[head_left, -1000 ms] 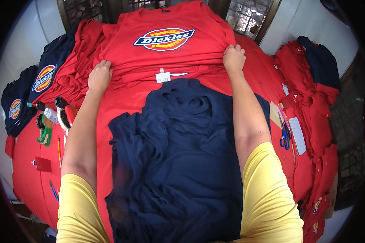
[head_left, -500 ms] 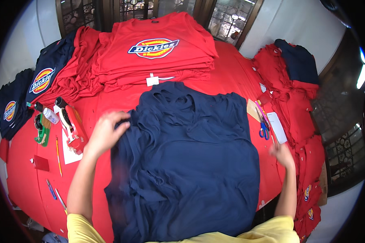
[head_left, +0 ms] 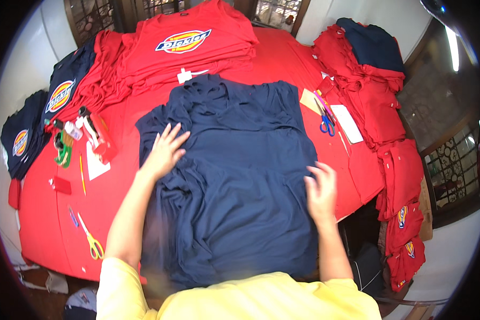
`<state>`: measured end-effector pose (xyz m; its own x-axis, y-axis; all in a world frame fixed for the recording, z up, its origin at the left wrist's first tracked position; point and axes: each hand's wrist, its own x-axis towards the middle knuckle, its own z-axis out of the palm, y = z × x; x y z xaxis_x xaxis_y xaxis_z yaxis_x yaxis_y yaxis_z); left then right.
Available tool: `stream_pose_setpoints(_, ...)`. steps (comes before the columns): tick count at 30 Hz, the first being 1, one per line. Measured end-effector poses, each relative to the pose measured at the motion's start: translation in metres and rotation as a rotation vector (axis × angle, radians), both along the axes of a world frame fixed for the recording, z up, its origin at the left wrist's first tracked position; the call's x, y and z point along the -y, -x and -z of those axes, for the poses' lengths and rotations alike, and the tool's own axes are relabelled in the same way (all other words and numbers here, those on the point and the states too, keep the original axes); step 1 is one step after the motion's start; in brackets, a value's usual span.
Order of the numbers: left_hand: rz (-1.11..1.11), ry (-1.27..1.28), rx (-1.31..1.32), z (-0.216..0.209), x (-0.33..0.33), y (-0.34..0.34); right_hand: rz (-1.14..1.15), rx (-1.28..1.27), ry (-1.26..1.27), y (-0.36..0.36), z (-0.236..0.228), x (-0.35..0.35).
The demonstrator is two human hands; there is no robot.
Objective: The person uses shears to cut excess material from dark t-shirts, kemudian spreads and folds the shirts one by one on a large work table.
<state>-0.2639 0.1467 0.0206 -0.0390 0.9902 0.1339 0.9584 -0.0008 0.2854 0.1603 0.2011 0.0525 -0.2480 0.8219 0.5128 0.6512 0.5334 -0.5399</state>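
Note:
A navy sleeveless shirt (head_left: 240, 154) lies spread in front of me, wrinkled in its lower part, and seems to rest on more navy cloth. My left hand (head_left: 168, 150) lies on its left side with the fingers spread. At the shirt's right edge is my right hand (head_left: 321, 189), its fingers apart and curved, with nothing in it. Whether the right fingertips touch the cloth I cannot tell. Beyond that hand, blue-handled scissors (head_left: 327, 126) rest beside a white paper slip (head_left: 347, 125) on the red-covered table (head_left: 128, 120).
Folded red shirts (head_left: 192, 53) are stacked at the back; navy shirts (head_left: 21, 133) lie far left. A red tape dispenser (head_left: 100, 141), a green one (head_left: 63, 152), a pencil (head_left: 82, 176) and yellow scissors (head_left: 93, 245) lie at left. Red garments (head_left: 370, 106) line the right edge.
My left hand has come down onto the shirt with its fingers spread. My right hand has moved left from near the paper slip to the shirt's right edge. The whole view has shifted.

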Motion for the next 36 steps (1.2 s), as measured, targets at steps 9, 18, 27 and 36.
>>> stream_pose_setpoints(9,-0.297,-0.193,-0.029,-0.053,0.094,-0.124,-0.132,0.119,-0.007,0.018,0.062,-0.013)
stream_pose_setpoints(18,-0.584,-0.598,0.892,-0.021,0.203,-0.163,-0.282,0.150,0.035,0.033,0.014,-0.076)
stream_pose_setpoints(27,-0.683,-0.197,1.117,-0.058,0.278,-0.158,-0.301,0.437,0.038,0.124,0.016,-0.132)
stream_pose_setpoints(36,-0.580,-0.290,0.023,-0.093,0.182,-0.159,-0.498,-0.725,0.638,0.047,-0.014,-0.200)
